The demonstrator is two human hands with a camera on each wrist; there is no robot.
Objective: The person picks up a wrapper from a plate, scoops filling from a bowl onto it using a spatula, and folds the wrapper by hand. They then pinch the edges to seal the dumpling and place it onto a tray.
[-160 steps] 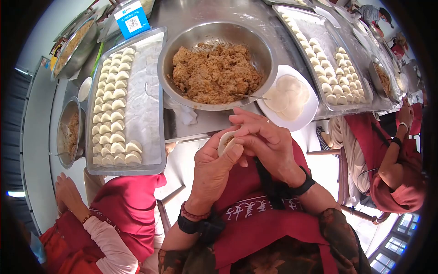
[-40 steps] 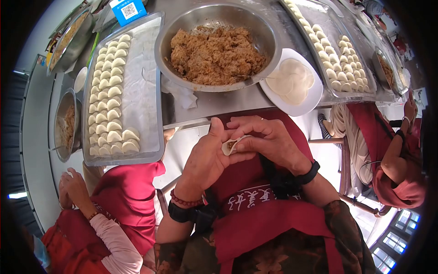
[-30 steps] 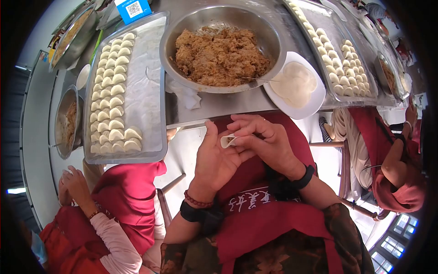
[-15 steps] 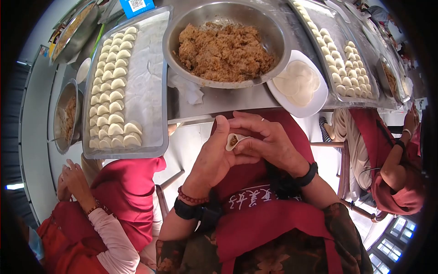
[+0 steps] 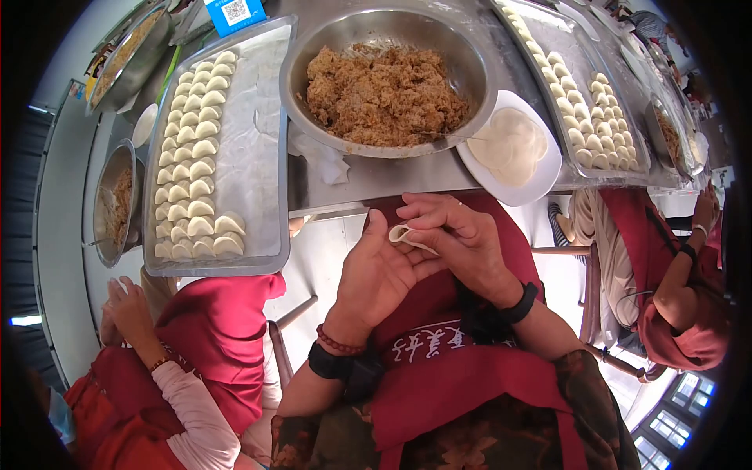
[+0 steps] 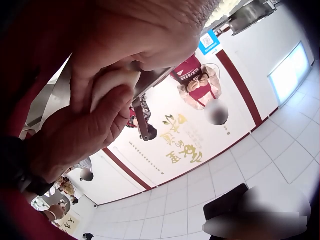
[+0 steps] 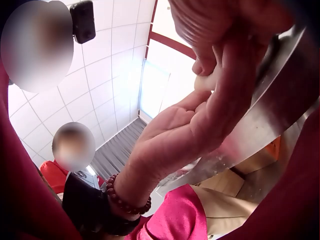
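Observation:
In the head view, a partly folded dumpling (image 5: pixel 402 234) is held between my hands in front of the apron, its near end gaping. Thumb and fingers of my right hand (image 5: pixel 470 249) pinch its edge. My left hand (image 5: pixel 374 274) lies palm up beneath, fingers stretched under the dough and thumb raised. The left wrist view shows the pale dough (image 6: pixel 114 81) between the hands; in the right wrist view only a small bit of dough (image 7: pixel 204 82) shows. Beyond the hands stands a steel bowl (image 5: pixel 468 82) of brown filling (image 5: pixel 384 95), beside a white plate (image 5: pixel 540 182) of round wrappers (image 5: pixel 509 146).
A metal tray (image 5: pixel 262 168) at left carries rows of finished dumplings (image 5: pixel 188 168); another tray (image 5: pixel 578 59) with dumplings is at right. A crumpled tissue (image 5: pixel 325 160) lies near the table edge. Seated people flank me, one at left (image 5: pixel 196 352), one at right (image 5: pixel 666 290).
Over the last seconds the left hand has gone from gripping the dumpling to lying flatter beneath it. The right fingers still pinch the edge; the gaping end has turned slightly. The head view has shifted.

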